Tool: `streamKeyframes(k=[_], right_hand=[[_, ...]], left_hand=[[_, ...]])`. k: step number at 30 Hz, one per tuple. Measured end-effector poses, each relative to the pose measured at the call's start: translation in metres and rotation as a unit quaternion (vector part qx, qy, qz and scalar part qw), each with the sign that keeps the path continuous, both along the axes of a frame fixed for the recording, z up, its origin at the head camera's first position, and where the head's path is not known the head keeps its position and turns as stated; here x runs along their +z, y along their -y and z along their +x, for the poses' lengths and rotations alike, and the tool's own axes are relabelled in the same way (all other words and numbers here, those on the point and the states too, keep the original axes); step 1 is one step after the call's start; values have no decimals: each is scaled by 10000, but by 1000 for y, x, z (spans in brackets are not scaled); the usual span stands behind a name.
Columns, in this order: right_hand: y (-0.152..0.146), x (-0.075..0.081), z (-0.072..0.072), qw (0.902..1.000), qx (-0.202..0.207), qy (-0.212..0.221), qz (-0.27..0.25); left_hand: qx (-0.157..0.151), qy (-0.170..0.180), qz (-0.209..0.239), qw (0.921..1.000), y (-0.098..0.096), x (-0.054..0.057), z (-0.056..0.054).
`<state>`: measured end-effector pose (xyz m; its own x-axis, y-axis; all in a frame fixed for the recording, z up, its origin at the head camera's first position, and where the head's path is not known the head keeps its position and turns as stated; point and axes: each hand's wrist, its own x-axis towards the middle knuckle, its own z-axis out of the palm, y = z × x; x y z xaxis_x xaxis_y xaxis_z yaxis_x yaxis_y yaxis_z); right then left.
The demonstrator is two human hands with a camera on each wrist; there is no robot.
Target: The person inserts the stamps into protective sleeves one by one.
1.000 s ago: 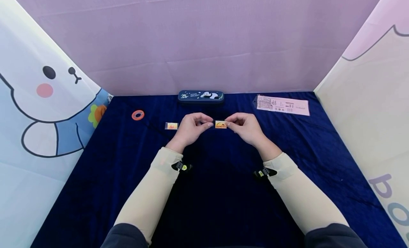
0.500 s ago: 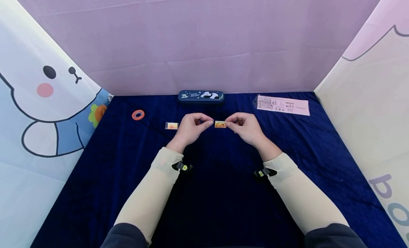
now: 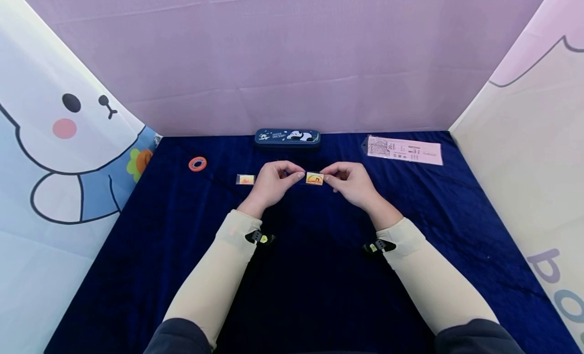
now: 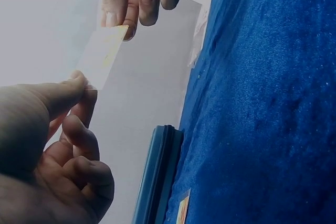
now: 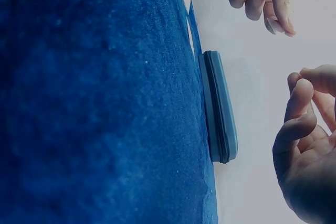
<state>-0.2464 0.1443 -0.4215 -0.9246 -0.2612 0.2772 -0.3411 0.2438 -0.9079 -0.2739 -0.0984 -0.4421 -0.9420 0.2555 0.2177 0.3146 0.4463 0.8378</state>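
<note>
Raised above the cloth in the head view is a small postage stamp [image 3: 315,178] with a yellow and orange picture. A clear sleeve [image 4: 93,69] reaches from it toward my left hand [image 3: 270,185], whose thumb and index finger pinch that end. At the opposite end my right hand [image 3: 352,182] pinches the stamp's edge between thumb and index finger. The left wrist view shows the stamp's toothed rim; how far the sleeve covers it is unclear. A second sleeved stamp [image 3: 247,179] lies flat on the cloth, left of my left hand.
A blue panda pencil case [image 3: 287,138] lies at the back against the lilac backdrop. An orange ring-shaped roll [image 3: 197,164] is at far left. A pink printed packet [image 3: 404,150] lies back right. Dark blue cloth [image 3: 310,273] covers the table; printed panels stand at both sides.
The stamp between my hands has tilted a little and shows more of its picture. My right fingertips have shifted slightly toward its right edge. My left hand stays in place.
</note>
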Motion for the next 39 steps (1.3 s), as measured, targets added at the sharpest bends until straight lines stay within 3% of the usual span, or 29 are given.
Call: streamKeyframes(k=[29,39], right_hand=[[-1,-1,-1,9998,84,187,69],[-6,-30,-20,9997,72,224,3]], left_hand=[[-166,162,32,9997,-1,1,1],[-321,163,93,9993,-3,0,1]])
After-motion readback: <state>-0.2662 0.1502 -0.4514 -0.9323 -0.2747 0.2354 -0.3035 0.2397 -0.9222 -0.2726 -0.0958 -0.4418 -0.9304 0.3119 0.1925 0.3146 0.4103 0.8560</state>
